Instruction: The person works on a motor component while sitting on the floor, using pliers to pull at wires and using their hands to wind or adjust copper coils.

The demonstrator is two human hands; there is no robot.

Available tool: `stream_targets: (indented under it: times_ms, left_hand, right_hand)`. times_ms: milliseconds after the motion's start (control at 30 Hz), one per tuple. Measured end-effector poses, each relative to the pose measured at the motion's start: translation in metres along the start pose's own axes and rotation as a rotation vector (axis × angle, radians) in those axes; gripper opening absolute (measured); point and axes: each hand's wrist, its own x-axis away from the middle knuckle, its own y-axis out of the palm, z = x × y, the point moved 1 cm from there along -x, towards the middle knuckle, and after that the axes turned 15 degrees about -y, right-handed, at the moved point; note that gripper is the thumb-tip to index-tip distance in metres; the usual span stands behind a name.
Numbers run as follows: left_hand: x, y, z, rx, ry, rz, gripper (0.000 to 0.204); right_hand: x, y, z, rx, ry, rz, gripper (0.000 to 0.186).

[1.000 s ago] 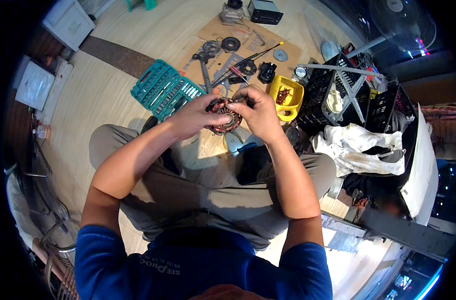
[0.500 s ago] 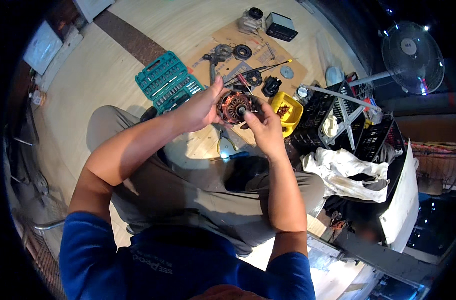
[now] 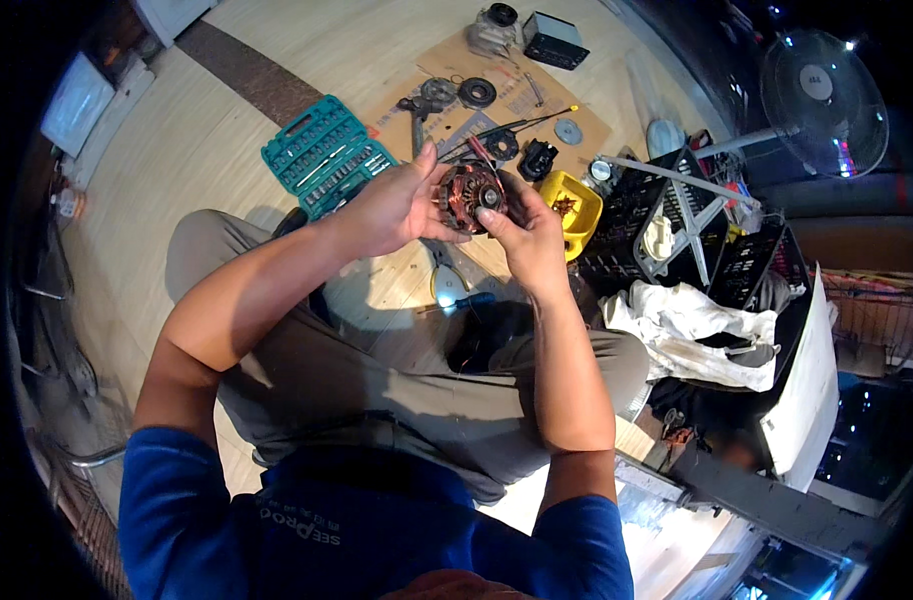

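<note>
1. Two hands carry the copper coil (image 3: pixel 467 198), which is above the floor (image 3: pixel 387 310), before the body.
2. Right hand (image 3: pixel 527 225) grips its right side, with thumb near the middle of the face.
3. Left hand (image 3: pixel 402 205) is spread at its left side, thumb raised, fingers along the lower edge; pressing force I cannot tell.
4. For good handling, I would press the solid rim, not the wire.
5. Pliers (image 3: pixel 440 270) and screwdriver (image 3: pixel 474 301) lie below; screws (image 3: pixel 564 206) in the yellow tub (image 3: pixel 579 240) should stay apart from the coil.
</note>
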Motion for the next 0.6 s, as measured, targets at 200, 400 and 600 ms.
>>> stream_targets:
  times_ms: [200, 400, 600]
  left_hand:
    - [-0.0004, -0.0016, -0.0036, 0.074, -0.007, -0.003, 0.047]
    - [0.0003, -0.0014, -0.0043, 0.109, -0.008, -0.011, 0.036]
    - [-0.0002, 0.0033, -0.0033, 0.128, -0.015, -0.009, 0.035]
  right_hand:
    - [-0.0014, -0.0033, -0.0083, -0.073, 0.000, 0.016, 0.054]
    - [-0.0012, -0.0076, -0.0066, -0.046, -0.009, 0.006, 0.056]
    - [-0.0002, -0.0074, -0.0087, -0.074, 0.003, 0.015, 0.056]
